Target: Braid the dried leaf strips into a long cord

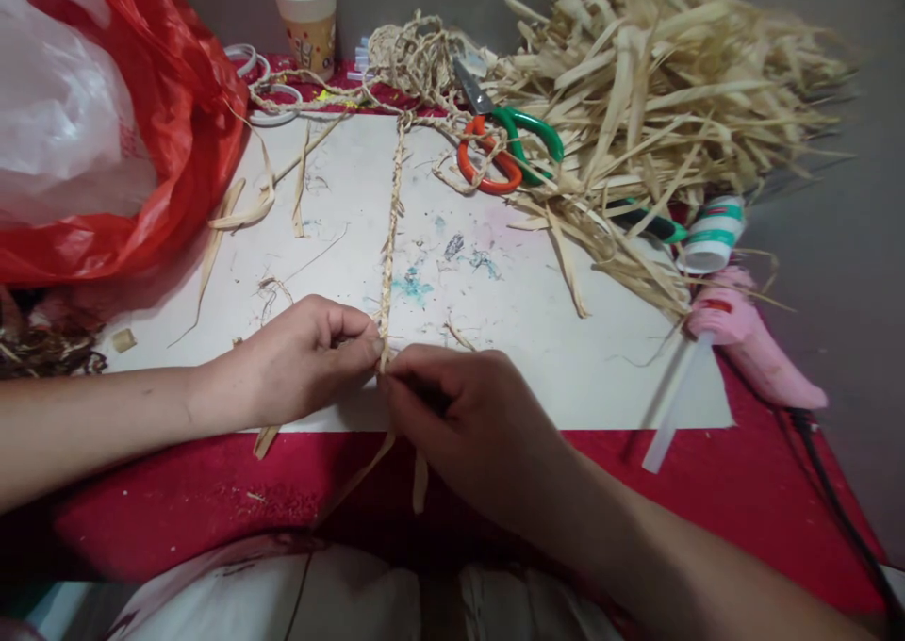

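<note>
A thin braid of dry, straw-coloured husk strips runs down the middle of a stained white sheet. My left hand pinches the braid's near end between thumb and fingers. Close against it, my right hand is closed on the husk strips at the same end, its fingertips almost touching the left ones. Loose strip tails hang below my hands over the red cloth. The exact crossing of the strips is hidden by my fingers.
Scissors and a large husk pile lie at the back right. A pink glue gun with its cord is at the right, beside a white-and-green container. A paper cup and red plastic bag stand at the back left.
</note>
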Tool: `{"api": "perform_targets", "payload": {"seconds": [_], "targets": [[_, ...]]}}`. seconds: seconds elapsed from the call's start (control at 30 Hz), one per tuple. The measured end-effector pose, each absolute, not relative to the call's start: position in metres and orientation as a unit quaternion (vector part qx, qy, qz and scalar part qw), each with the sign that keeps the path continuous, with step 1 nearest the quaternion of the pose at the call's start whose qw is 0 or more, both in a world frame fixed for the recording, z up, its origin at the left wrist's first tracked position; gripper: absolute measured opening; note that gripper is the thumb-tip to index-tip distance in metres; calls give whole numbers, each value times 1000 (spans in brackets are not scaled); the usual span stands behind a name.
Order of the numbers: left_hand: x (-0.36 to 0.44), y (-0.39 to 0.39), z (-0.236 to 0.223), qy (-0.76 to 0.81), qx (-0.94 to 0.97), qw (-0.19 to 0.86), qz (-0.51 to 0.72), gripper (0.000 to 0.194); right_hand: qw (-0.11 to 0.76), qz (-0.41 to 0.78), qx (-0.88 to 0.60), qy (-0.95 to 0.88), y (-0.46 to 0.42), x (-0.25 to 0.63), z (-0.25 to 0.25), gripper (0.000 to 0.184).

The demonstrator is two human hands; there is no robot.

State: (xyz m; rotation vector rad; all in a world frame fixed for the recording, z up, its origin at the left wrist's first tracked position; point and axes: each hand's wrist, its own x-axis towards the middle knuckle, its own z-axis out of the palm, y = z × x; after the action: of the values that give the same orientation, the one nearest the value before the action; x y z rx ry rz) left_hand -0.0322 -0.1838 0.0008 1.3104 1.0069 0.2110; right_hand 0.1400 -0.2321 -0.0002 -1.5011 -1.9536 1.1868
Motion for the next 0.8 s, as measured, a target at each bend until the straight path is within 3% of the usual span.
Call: {"api": "perform_targets", "payload": {"seconds": [0.2, 0.37, 0.5, 0.6, 0.67, 0.73, 0.8], "targets": [[-30, -189, 1, 453, 536, 704, 112, 30, 68, 277, -538, -793, -238, 133, -9, 19], [-31, -191, 1, 455, 523, 713, 110, 26, 54, 216, -505, -834, -242, 131, -9, 20], [-34, -189, 5, 469, 528, 701, 100, 25, 69, 325, -448, -830, -242, 138, 6, 25], [-35, -188, 10, 468, 520, 707, 104, 23, 201, 414, -509, -727, -233, 150, 19, 36], [-35, -188, 14, 463, 520, 709, 111, 23, 285, 449, -557, -638, -224, 156, 22, 33], [-35, -187, 16, 461, 526, 706, 110, 24, 289, 530, -566, -562, -216, 157, 19, 23], [-34, -186, 18, 460, 536, 700, 105, 24, 237, 618, -540, -520, -211, 154, 13, 21]]}}
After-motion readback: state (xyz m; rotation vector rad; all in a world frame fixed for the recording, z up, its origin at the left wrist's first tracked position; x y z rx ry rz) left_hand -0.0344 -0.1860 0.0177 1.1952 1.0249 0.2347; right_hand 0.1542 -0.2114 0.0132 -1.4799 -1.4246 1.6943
